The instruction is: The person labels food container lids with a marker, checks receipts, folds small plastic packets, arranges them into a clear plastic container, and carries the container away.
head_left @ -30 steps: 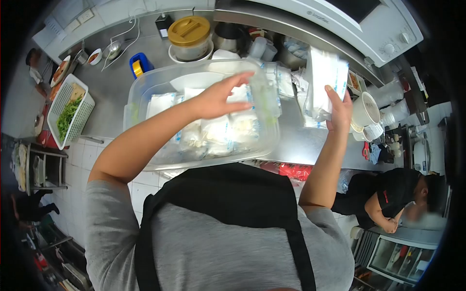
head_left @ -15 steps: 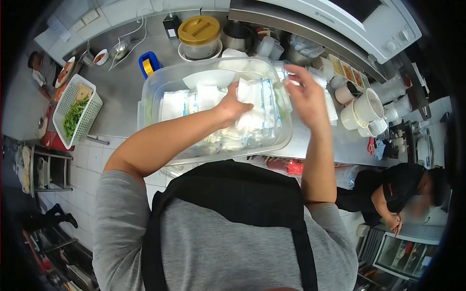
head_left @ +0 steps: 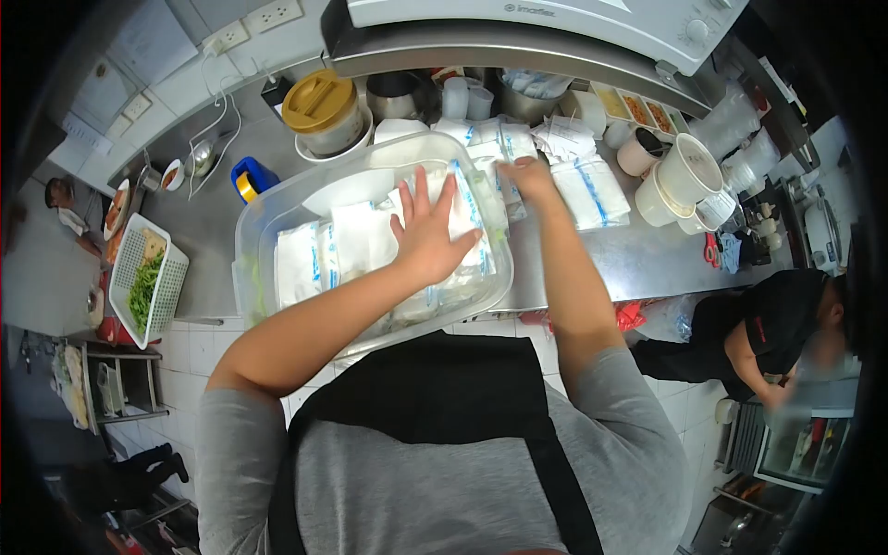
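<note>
A large clear plastic tub (head_left: 250, 245) in front of me holds several flat white packets (head_left: 356, 239) with blue print. My left hand (head_left: 430, 239) lies spread over the packets in the tub, fingers apart, gripping nothing. Just past the tub's right rim, my right hand (head_left: 529, 178) has its fingers bent together at the edge of a white packet (head_left: 511, 205) on the counter; the fingertips are partly hidden. More white packets (head_left: 592, 192) with blue print lie to the right of that hand.
The steel counter (head_left: 555, 268) carries a gold-lidded container (head_left: 321, 111), a blue tape dispenser (head_left: 252, 179), a white basket of greens (head_left: 148, 277), white tubs (head_left: 673, 190) and red scissors (head_left: 711, 250). An oven (head_left: 555, 18) overhangs the back. A person (head_left: 758, 338) stands at right.
My left hand has opened from its grip at a packet and now lies flat. My right hand has moved leftward, its fingers closing at a packet. The view has shifted, showing more packets on the counter.
</note>
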Demonstrator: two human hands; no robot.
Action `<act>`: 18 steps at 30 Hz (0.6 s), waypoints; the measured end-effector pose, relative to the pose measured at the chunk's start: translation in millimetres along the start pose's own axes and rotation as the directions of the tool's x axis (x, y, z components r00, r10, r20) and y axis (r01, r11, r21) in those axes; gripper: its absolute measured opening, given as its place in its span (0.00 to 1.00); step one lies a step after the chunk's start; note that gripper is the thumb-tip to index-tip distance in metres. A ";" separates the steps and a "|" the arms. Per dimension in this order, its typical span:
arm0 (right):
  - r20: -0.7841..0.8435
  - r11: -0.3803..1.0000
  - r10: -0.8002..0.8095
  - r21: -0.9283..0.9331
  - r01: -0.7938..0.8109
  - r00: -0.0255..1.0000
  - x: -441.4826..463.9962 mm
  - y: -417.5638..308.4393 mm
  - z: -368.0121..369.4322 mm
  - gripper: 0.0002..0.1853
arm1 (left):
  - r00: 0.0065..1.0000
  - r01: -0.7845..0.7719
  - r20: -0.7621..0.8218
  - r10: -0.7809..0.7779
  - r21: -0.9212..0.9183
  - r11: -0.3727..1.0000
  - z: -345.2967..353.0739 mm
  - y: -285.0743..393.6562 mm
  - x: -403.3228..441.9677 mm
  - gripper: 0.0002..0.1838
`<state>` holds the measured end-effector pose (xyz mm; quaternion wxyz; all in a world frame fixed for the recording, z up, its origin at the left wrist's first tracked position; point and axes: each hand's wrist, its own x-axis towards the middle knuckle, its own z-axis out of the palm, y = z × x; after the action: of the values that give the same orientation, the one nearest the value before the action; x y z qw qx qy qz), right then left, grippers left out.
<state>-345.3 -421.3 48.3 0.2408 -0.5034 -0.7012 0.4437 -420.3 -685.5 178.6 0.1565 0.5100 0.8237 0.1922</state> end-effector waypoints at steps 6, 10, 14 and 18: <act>-0.155 0.904 -0.235 -0.398 0.157 0.960 -62.6 -29.8 26.6 0.37 | 0.982 0.045 0.181 -0.059 0.080 0.996 17.0 -14.9 12.4 0.47; -0.168 0.964 -0.252 -0.134 0.231 0.953 -53.0 -5.7 33.2 0.28 | 0.994 0.037 0.096 -0.044 0.080 0.996 1.5 -7.7 4.9 0.50; -0.246 0.886 -0.150 0.397 0.241 0.958 23.6 17.9 1.4 0.26 | 0.983 -0.173 0.112 0.147 0.281 0.944 -21.6 0.6 -12.1 0.52; -0.190 0.990 -0.131 -0.075 0.118 0.973 74.8 12.0 -6.0 0.33 | 0.953 -0.265 0.205 0.225 0.195 0.944 -13.9 -5.0 -16.0 0.48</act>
<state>-362.9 -349.0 32.7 0.3193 -0.5067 -0.7183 0.3541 -423.5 -704.2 189.4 0.1474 0.6383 0.7522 0.0711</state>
